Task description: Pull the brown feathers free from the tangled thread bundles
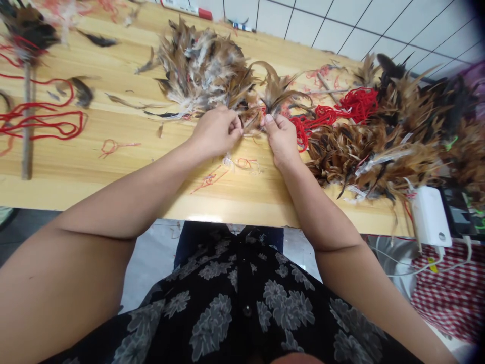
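Note:
Over the middle of the wooden table [170,177], my right hand [283,136] pinches the base of a small bunch of brown feathers [276,91], which fans upward. Close on its left is my left hand [217,131], its fingers curled together; a few brown feathers [252,120] lie by its fingertips, and what it grips is hidden. Behind my left hand sits a large heap of brown and grey-white feathers [208,65]. Bright red cord [358,105] runs in a bundle beside my right hand.
A stick [26,121] with dark feathers and loose red cord lies at left. Strung brown feathers [356,151] pile up at right, near a white power bank [431,215] and a dark phone [458,210]. Thread scraps [212,179] lie in front; a tiled wall [322,23] stands behind.

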{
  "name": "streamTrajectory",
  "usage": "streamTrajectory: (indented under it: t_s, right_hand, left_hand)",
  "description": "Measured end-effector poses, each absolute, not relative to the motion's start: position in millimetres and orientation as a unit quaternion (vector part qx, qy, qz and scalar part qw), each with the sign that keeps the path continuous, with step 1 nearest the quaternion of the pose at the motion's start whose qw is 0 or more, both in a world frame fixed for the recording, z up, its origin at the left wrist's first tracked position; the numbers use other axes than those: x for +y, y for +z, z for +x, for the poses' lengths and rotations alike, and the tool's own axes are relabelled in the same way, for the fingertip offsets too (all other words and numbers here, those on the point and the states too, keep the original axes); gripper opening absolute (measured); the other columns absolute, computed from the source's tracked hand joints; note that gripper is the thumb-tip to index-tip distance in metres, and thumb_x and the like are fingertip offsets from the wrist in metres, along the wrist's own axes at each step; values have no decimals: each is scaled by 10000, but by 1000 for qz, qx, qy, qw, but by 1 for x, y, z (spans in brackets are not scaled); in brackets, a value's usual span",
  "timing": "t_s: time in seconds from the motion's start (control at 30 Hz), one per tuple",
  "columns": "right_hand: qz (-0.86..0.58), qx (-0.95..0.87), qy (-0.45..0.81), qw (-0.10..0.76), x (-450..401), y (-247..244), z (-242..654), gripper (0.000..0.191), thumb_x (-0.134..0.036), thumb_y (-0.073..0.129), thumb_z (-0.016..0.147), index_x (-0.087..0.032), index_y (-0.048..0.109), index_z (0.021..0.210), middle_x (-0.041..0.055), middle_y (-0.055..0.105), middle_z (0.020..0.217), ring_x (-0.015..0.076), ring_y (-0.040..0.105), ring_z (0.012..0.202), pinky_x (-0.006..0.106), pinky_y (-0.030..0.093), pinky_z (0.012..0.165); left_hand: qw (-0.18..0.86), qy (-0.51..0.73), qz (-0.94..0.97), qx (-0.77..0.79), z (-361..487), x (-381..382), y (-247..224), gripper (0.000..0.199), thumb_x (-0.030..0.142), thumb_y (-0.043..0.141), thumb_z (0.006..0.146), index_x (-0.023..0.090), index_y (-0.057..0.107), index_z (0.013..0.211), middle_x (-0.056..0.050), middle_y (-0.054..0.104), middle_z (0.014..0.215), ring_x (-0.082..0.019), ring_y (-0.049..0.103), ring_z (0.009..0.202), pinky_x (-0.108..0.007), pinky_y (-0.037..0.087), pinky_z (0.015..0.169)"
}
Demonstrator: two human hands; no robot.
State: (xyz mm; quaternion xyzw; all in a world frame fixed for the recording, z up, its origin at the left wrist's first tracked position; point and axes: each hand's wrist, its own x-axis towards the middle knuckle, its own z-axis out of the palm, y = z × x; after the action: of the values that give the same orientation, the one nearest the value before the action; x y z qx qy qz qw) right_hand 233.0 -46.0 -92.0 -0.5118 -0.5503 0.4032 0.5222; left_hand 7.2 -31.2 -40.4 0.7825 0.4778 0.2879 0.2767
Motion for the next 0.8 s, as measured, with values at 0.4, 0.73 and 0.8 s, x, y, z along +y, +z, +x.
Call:
streamTrajectory:
  t_s: [0.4,0.73,0.8]
  right_hand:
    - [-515,-563,377,525,-47,-98,227,572,-791,858,1104,-240,812,960,24,824,1018,230,789,1103,425,656,1160]
    - [-507,-538,441,509,-57,-85,212,596,-769,1020,976,-234,784,858,13,791,929,206,754,1011,378,662,1014]
    - [-506,-524,459,509,-60,-79,208,604,-742,1061,942,-240,746,820,3,774,891,200,742,988,359,657,974]
  left_hand:
    - [579,438,577,374,6,-17,-51,418,210,1069,992,260,672,867,14,659,714,-213,699,703,-361,568,696]
    - [607,447,559,345,11,-22,-52,399,171,1060,998,246,696,853,17,731,772,-174,678,719,-338,540,702]
    - [596,447,569,348,15,-23,-54,401,178,1051,980,252,679,849,20,726,786,-172,632,717,-357,509,718]
